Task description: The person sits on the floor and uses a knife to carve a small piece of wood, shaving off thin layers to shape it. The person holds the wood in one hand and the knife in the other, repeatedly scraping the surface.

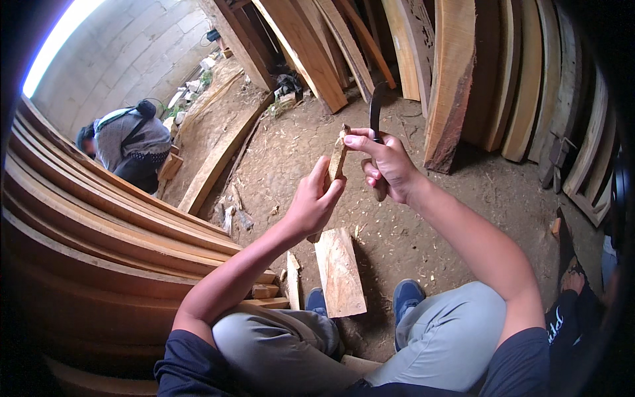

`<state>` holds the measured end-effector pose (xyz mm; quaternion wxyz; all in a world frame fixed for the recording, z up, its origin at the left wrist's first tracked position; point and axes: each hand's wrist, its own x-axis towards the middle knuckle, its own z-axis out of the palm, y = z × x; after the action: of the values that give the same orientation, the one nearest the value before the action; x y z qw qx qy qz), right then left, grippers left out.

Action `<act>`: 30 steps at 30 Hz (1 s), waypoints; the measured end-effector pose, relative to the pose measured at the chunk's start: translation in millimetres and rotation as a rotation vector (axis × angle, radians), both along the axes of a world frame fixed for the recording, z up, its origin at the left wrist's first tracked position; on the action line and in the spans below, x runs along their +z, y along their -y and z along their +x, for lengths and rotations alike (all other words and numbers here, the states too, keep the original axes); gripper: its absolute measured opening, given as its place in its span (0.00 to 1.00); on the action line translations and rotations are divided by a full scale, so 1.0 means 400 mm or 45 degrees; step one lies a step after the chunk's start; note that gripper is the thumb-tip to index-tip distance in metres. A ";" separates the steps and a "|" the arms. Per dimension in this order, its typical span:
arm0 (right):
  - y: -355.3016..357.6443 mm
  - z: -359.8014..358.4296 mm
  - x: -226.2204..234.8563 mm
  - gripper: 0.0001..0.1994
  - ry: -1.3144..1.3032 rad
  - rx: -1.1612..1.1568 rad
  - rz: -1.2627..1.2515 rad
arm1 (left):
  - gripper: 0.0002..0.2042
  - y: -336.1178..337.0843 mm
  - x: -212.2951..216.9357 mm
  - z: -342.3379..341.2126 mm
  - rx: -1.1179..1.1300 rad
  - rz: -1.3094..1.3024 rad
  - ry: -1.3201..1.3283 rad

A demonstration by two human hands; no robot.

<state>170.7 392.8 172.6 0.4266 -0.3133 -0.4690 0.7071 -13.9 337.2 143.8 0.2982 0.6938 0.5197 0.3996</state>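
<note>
Nearest the camera: the person's own knees in grey trousers (456,337), seated low, with blue shoes (407,294) planted on bare dirt strewn with wood chips. Between the shoes lies a short flat board (339,271) on the ground, and a few small wood offcuts (268,291) sit just to its left. Above these, both forearms rise from the lower edge. Left hand (312,202) is closed around a slim wooden stick (337,159), held nearly upright with its frayed pale tip at the top; thumb and fingers wrap its lower part, grip firm. Right hand (387,165) is clenched on the handle of a dark curved blade (376,109), whose metal rises above the fist; the thumb stretches across to touch the stick near its tip. The two hands are just beside each other, in the air over the dirt and well above the board. To the left, a stack of long bent planks (99,218) sweeps along the frame. Further out, a long beam (218,159) lies on the ground. Beyond it, upper left, another person (126,145) in a grey top crouches by a pale block wall (119,53). At the back and right, thick planks (450,79) lean upright.
</note>
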 end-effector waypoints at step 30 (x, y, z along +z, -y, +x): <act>0.023 -0.038 -0.012 0.14 0.034 -0.124 -0.185 | 0.21 0.013 -0.005 -0.001 0.279 -0.017 -0.446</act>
<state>155.4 383.8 167.9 0.4303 -0.3754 -0.4062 0.7134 -14.2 331.9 141.8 0.1628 0.6900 0.6385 0.2994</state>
